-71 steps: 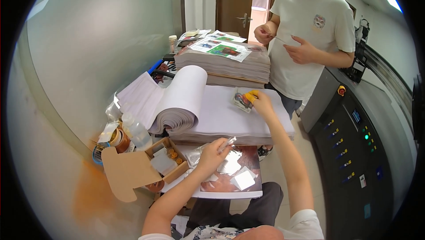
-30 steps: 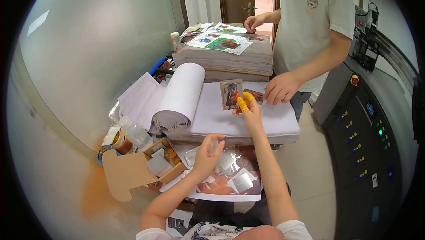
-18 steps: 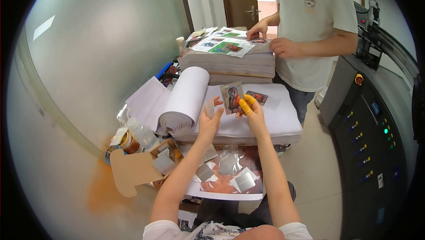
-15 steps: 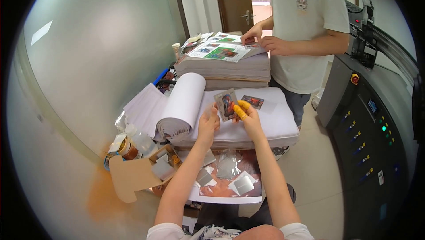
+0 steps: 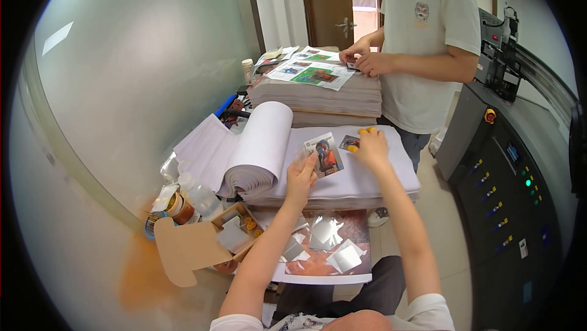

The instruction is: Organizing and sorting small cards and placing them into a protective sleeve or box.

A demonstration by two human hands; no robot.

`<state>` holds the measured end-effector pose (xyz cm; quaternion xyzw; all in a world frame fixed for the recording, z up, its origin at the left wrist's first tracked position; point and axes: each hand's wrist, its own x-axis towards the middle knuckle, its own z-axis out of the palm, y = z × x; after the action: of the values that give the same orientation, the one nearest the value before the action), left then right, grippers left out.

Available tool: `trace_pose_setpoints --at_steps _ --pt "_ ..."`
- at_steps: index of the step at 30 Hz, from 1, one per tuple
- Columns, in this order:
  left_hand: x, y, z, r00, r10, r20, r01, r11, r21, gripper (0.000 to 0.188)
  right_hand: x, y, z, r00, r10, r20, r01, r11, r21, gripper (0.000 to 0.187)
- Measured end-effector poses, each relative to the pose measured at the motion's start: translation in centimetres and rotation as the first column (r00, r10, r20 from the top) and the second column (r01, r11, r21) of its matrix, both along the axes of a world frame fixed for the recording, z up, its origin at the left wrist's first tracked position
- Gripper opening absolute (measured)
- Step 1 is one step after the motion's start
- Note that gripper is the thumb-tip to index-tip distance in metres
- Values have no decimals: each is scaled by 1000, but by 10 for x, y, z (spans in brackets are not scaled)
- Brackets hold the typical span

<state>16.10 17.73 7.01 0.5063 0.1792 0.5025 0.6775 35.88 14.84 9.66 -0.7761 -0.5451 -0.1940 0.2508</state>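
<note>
My left hand (image 5: pixel 301 176) holds a picture card (image 5: pixel 324 154) by its lower left corner, tilted just above a thick stack of white paper (image 5: pixel 373 181). My right hand (image 5: pixel 373 147) wears yellow finger cots. Its thumb and forefinger pinch a smaller picture card (image 5: pixel 349 142) that lies on the same stack, right of the first card. To the left of both hands, several sheets of the stack are curled over into a roll (image 5: pixel 260 147).
A co-worker (image 5: pixel 425 37) stands at the back with both hands on a farther stack of printed sheets (image 5: pixel 315 77). A dark control panel (image 5: pixel 504 172) fills the right. Clear sleeves (image 5: pixel 327 233) lie on a printed sheet in front of me. An open cardboard box (image 5: pixel 211 242) and a bottle (image 5: pixel 199 193) sit at left.
My left hand rose from the clear sleeves to the stack and took the picture card from my right hand. My right hand went to the smaller card. The co-worker turned to the far stack.
</note>
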Motion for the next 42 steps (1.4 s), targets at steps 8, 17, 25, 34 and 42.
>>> trace_pose_setpoints --at_steps 8,17,25,34,42 --pt "1 -2 -1 1000 -8 -9 8 1000 -29 18 30 27 20 976 -183 -115 83 807 -585 40" --pt "1 -2 1 999 22 -37 -22 1000 -9 20 22 16 7 974 -192 -117 135 915 -380 33" --pt "3 0 -4 999 33 -43 -34 999 -31 23 33 30 26 968 -205 -142 82 801 -593 35" --pt "3 2 -5 999 26 -35 -28 998 -63 28 -2 -12 0 709 252 -659 -171 967 187 30" --pt "0 -1 -4 997 16 -72 -16 1000 -11 33 -35 -54 -36 112 739 -665 -7 670 743 22"
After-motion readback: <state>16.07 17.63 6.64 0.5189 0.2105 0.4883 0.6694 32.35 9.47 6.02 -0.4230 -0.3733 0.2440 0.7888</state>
